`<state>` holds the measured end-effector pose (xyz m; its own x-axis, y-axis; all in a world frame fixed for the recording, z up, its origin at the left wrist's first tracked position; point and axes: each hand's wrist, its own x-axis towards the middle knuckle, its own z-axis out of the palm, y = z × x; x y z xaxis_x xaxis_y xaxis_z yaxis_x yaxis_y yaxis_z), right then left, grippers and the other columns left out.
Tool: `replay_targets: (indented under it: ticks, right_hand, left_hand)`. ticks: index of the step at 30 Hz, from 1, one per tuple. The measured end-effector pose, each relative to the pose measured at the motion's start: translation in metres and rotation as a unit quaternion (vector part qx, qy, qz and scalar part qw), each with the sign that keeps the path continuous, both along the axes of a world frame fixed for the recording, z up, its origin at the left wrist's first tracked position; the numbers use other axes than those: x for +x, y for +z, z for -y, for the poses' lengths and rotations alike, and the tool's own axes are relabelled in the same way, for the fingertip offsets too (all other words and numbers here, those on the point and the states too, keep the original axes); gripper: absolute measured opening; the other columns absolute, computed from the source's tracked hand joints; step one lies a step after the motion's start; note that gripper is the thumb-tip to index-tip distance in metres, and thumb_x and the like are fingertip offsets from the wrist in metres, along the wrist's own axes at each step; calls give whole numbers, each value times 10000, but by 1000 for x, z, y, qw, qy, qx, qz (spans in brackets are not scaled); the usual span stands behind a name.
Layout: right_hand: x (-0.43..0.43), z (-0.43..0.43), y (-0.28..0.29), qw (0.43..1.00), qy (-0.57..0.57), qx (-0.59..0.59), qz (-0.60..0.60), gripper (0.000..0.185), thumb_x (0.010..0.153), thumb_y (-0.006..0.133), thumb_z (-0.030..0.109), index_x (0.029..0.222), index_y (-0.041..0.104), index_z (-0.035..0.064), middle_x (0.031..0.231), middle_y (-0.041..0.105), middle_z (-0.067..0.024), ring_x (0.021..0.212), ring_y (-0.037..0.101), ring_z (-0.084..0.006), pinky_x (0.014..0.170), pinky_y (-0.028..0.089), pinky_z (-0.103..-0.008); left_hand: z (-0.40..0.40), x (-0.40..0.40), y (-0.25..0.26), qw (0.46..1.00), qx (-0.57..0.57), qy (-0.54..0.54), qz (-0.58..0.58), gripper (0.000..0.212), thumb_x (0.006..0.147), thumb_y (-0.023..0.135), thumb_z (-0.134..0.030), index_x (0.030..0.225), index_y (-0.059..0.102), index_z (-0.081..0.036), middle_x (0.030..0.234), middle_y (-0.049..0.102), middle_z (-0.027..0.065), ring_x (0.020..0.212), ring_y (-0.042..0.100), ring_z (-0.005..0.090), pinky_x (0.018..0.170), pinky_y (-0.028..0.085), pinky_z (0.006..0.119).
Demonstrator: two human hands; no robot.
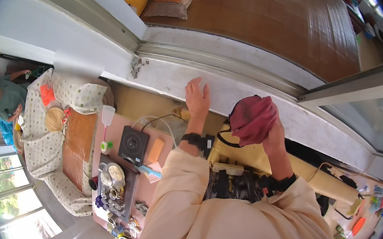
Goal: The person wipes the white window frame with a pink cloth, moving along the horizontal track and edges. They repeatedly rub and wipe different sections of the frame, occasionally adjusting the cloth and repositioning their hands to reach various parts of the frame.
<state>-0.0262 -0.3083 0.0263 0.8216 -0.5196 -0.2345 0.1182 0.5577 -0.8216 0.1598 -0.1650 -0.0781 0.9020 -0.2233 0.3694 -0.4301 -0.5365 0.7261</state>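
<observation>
My right hand (274, 136) grips a bunched dark red cloth (253, 121) from its right side. A black strap loop (223, 140) hangs out at the cloth's left, and whatever it belongs to is mostly hidden. My left hand (197, 97) is over the white window sill (168, 75), fingers spread, nothing in it. Whether its fingertips touch the sill I cannot tell. Along the sill runs a metal sliding-window track (213, 66). Both wrists wear black bands.
Left stands a pink table (139, 187) with an induction cooker (133, 144), an orange sponge-like block (156, 150) and a tea tray (129, 198). Beyond is a cloth-covered sofa (45, 137) and another person (10, 93). An open window sash (349, 89) juts in at right.
</observation>
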Motion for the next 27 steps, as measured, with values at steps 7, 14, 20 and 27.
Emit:
replay_targets:
  ticks: [7, 14, 20, 27]
  right_hand:
    - [10, -46, -10, 997, -41, 36, -58, 303, 985, 460, 225, 1269, 449, 117, 1040, 576, -47, 889, 589, -135, 718, 490, -246]
    - [36, -74, 4, 907, 150, -393, -30, 266, 871, 519, -41, 1113, 613, 18, 1198, 606, -90, 1042, 602, -182, 817, 497, -297]
    - [80, 12, -80, 710, 7, -698, -95, 265, 855, 595, 81, 1120, 587, 72, 1286, 537, -100, 1103, 529, -325, 929, 442, -400]
    - [82, 17, -107, 636, 49, -764, -94, 313, 824, 615, 101, 1131, 570, 63, 1375, 447, -78, 1130, 484, -318, 1000, 367, -457]
  left_hand:
    - [-29, -124, 83, 753, -330, -97, -561, 495, 984, 444, -458, 1328, 429, -102, 1243, 516, 30, 1004, 532, 126, 802, 454, 280]
    - [-64, -83, 70, 693, -569, -24, -442, 397, 943, 548, -187, 1312, 482, -56, 1134, 588, 55, 1049, 566, 159, 894, 475, 305]
    - [-97, 11, 89, 701, -573, -11, -425, 251, 843, 518, -82, 1087, 556, -42, 1003, 589, 74, 926, 602, 206, 857, 500, 320]
    - [-140, 90, 80, 754, -511, 31, -412, 269, 809, 514, -77, 1073, 545, -28, 994, 617, 131, 912, 623, 289, 800, 540, 440]
